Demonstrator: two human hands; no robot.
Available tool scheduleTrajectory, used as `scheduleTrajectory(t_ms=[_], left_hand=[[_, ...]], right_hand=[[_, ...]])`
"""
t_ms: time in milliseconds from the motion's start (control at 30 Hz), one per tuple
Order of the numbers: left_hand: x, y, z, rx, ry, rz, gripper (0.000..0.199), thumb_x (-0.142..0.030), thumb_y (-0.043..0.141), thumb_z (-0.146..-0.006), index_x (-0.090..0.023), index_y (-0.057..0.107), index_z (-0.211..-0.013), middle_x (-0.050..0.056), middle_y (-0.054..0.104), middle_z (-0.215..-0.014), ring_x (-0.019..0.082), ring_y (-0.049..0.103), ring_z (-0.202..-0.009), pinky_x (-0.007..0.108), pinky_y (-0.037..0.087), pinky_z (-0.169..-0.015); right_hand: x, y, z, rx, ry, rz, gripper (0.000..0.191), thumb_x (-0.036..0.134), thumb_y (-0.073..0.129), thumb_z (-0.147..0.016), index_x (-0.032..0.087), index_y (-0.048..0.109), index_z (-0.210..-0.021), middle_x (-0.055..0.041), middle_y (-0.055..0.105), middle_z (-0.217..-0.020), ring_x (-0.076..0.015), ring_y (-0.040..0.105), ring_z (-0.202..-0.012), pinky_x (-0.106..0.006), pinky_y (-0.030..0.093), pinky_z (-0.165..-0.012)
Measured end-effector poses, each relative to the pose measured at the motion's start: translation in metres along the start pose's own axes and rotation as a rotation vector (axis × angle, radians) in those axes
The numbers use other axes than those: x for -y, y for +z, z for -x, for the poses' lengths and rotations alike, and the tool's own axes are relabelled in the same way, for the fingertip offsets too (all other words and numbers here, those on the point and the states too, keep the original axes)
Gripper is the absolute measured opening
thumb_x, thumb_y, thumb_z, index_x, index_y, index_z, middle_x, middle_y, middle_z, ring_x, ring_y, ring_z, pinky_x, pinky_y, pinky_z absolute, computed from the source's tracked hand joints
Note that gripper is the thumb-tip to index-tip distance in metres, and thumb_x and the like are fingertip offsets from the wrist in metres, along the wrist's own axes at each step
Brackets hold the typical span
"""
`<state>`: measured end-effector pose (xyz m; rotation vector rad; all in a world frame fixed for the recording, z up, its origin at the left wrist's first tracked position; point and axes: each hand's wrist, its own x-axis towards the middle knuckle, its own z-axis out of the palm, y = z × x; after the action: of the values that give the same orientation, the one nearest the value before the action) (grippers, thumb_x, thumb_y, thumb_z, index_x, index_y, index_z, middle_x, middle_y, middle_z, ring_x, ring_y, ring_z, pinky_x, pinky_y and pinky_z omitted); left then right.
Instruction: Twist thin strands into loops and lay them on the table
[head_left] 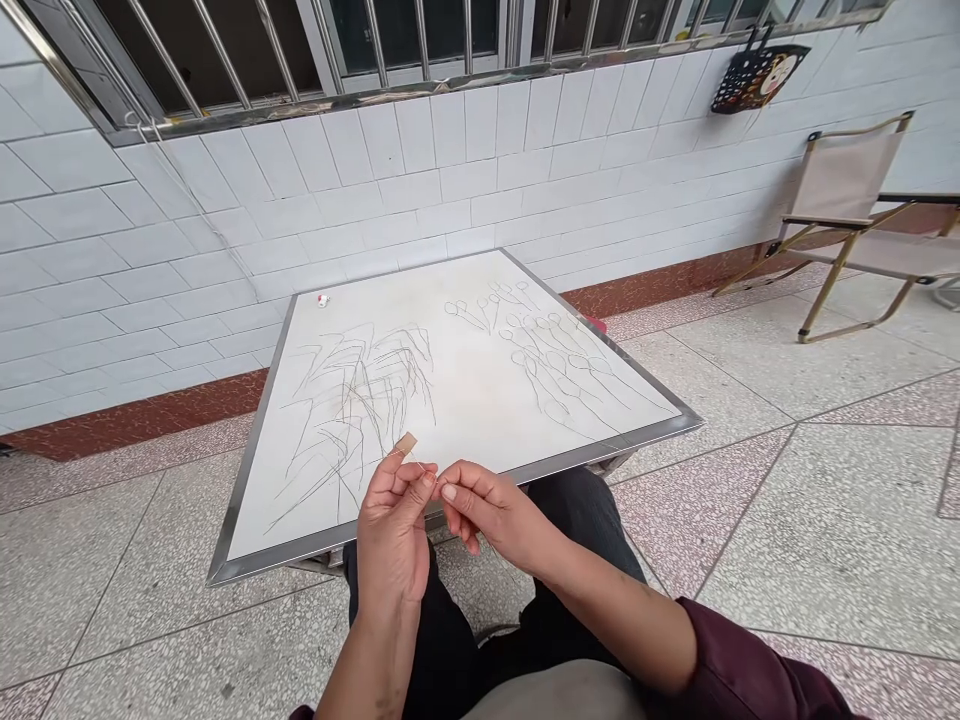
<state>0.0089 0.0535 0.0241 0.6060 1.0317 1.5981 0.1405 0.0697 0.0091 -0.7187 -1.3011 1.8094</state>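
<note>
Both hands meet just over the near edge of the white table (465,400). My left hand (396,525) is closed, its thumb pressed to the fingers on a thin strand (421,466), only a short piece of which shows. A tan strip (406,443) is at a fingertip of that hand. My right hand (487,508) pinches with thumb and forefinger right beside the left fingertips, apparently on the same strand. Beyond the left hand lie many thin bent dark strands (360,390) in a loose spread. To the right, thin strands with looped ends (555,355) lie in a group.
A small white and red item (322,300) lies at the table's far left corner. The table has a grey metal rim (622,443) and stands by a tiled wall (450,190) with a barred window. A folding chair (855,220) stands at right, near a hanging dark bag (757,78).
</note>
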Motion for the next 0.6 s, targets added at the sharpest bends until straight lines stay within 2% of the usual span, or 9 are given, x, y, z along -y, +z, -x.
scheduleTrajectory(t_ms=[133,233,400,533,600], left_hand=[[0.0032,-0.0001,0.0012,-0.015,0.097,-0.054,0.050,-0.023,0.087,-0.064,-0.025,0.072,-0.112,-0.003,0.065,-0.076,0.013,0.063,-0.084,0.031,0.047,-0.093],[0.0040,0.0003,0.0021,0.013,0.130,-0.083,0.047,-0.024,0.085,-0.067,-0.025,0.072,-0.112,-0.003,0.066,-0.078,0.013,0.063,-0.086,0.029,0.047,-0.092],[0.0034,0.0022,0.0035,0.038,0.108,-0.068,0.053,-0.024,0.083,-0.070,-0.027,0.068,-0.120,-0.003,0.066,-0.079,0.012,0.061,-0.081,0.025,0.048,-0.083],[0.0055,0.0032,0.0037,0.019,0.179,-0.092,0.050,-0.022,0.083,-0.071,-0.027,0.069,-0.118,-0.003,0.065,-0.078,0.012,0.062,-0.085,0.029,0.048,-0.092],[0.0077,0.0030,0.0034,0.007,0.215,-0.118,0.039,-0.021,0.083,-0.070,-0.026,0.073,-0.108,-0.001,0.068,-0.088,0.013,0.063,-0.087,0.030,0.048,-0.093]], right_hand=[[-0.0022,0.0036,0.0007,-0.075,-0.054,0.230,0.027,0.047,0.055,-0.093,0.020,0.057,-0.093,0.0058,0.057,-0.061,-0.0074,0.049,-0.046,-0.019,0.042,-0.045],[-0.0046,0.0053,0.0003,-0.132,-0.086,0.251,0.021,0.042,0.057,-0.092,0.021,0.059,-0.092,0.0061,0.056,-0.061,-0.0072,0.049,-0.047,-0.019,0.043,-0.046],[-0.0048,0.0058,0.0006,-0.197,-0.110,0.249,0.017,0.037,0.059,-0.088,0.021,0.061,-0.087,0.0051,0.056,-0.066,-0.0070,0.047,-0.047,-0.020,0.043,-0.047],[-0.0016,0.0061,0.0023,-0.199,-0.131,0.345,0.012,0.033,0.055,-0.090,0.021,0.058,-0.086,0.0080,0.048,-0.057,-0.0069,0.043,-0.043,-0.020,0.038,-0.045],[-0.0004,0.0062,0.0030,-0.210,-0.141,0.384,0.011,0.030,0.054,-0.090,0.022,0.057,-0.085,0.0088,0.044,-0.054,-0.0072,0.042,-0.042,-0.020,0.036,-0.045]])
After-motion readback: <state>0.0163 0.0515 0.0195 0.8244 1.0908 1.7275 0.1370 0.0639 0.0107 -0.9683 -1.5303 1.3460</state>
